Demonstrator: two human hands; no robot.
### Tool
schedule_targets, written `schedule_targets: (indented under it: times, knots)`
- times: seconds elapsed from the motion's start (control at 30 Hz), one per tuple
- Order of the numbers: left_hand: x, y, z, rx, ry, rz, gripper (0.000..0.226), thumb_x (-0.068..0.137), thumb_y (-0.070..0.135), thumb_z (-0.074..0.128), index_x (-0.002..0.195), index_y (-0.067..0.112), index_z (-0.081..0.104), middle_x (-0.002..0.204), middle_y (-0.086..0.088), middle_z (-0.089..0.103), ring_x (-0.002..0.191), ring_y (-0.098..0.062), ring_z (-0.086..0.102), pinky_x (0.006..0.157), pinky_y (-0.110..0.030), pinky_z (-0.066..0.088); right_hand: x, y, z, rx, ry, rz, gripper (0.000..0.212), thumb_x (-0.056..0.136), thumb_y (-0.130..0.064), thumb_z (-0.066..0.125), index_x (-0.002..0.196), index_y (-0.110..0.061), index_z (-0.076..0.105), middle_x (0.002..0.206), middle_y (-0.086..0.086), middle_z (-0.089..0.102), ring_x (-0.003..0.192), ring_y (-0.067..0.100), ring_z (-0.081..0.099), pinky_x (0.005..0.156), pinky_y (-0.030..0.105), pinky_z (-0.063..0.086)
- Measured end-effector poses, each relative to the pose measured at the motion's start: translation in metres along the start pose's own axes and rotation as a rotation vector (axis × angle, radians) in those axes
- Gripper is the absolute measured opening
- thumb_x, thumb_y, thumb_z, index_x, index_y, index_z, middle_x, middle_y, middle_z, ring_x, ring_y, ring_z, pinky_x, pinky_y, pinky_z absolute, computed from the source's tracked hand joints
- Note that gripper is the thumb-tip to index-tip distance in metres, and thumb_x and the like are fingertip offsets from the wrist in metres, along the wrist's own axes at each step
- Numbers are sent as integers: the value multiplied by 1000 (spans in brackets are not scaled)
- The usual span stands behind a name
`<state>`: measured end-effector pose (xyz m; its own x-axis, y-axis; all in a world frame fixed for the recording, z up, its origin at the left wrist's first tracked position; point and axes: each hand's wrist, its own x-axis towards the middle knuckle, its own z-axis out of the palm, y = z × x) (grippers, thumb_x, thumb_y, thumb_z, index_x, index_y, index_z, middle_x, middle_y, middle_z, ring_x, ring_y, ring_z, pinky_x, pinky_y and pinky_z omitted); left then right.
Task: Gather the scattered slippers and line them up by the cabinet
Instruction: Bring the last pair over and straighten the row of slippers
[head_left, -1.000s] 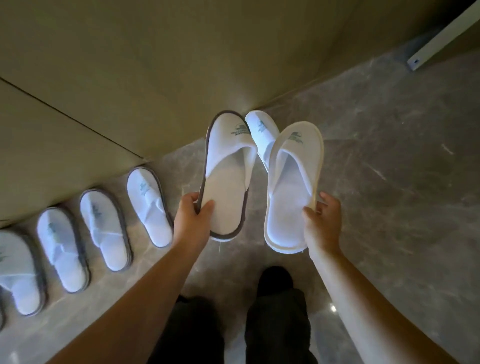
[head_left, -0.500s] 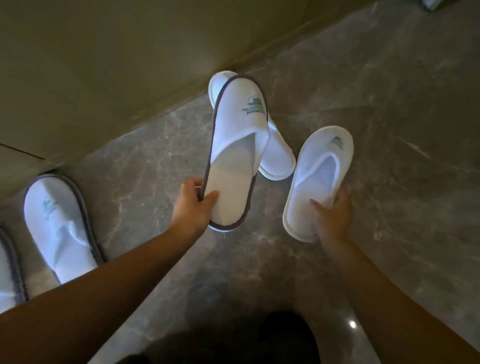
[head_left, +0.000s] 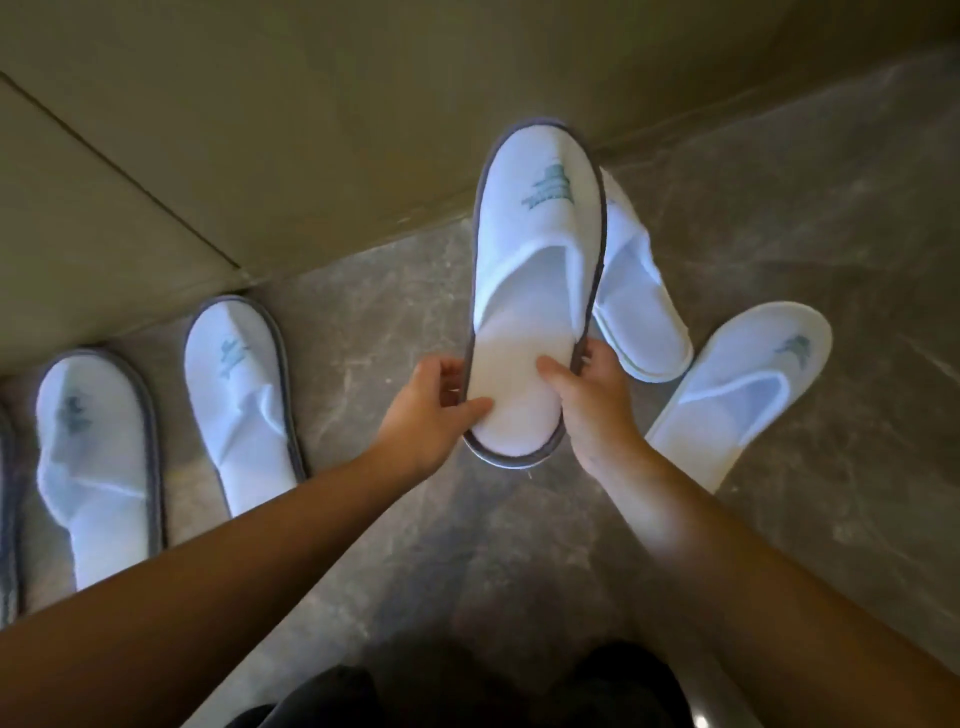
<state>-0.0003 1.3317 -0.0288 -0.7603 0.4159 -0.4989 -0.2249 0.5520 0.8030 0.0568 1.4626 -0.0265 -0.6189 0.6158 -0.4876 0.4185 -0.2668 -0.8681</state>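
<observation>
The stone floor (head_left: 779, 171) is filling most of the view, and the beige cabinet (head_left: 234, 104) is running along its upper left edge, with a seam line crossing its face. Both bare forearms are reaching in from the bottom, above dark trouser legs (head_left: 467, 691).

A white slipper with grey trim (head_left: 535, 291) is hanging above the floor, toe pointing toward the cabinet and a teal logo on its upper. Both hands are gripping its heel end: the left hand (head_left: 426, 415) is pinching the left edge, thumb lying on the insole and fingers curled underneath, while the right hand (head_left: 597, 410) is clasping the right edge the same way.

Along the cabinet, at the left, two grey-trimmed slippers are lying side by side on the floor, the nearer one (head_left: 241, 400) and the farther one (head_left: 96, 462), toes toward the cabinet; a sliver of another is showing at the left edge.

To the right, two slippers with white trim are lying on the floor: one (head_left: 644, 306) partly hidden behind the held slipper, the other (head_left: 748, 395) slanting just beside it, toe pointing up and right.
</observation>
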Motion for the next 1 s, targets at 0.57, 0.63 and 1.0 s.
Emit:
schedule_targets:
  times: [0.57,0.63,1.0]
  knots:
    - [-26,-167,-114,738,90,-255,100,69,54,65,142,31,0,154,-5,-15,141,-34,-9,113,-54,9,13,86,120,-592,-100,140,23,79,-12,60,96,-6,46,98,13,53,88,30,54,72,34,40]
    - [-23,-173,-111,751,81,-250,105,65,58,66,141,33,-2,153,-3,-18,141,-34,-12,113,-55,8,14,87,123,-670,-60,78,40,77,-13,64,109,2,47,110,19,57,100,35,56,79,37,42]
    - [-30,-193,-110,775,135,-200,109,58,63,68,139,37,0,153,-2,-16,140,-38,-9,111,-59,9,-27,99,151,-1187,-75,-132,112,62,-46,75,142,-9,7,147,23,18,131,37,26,104,48,30]
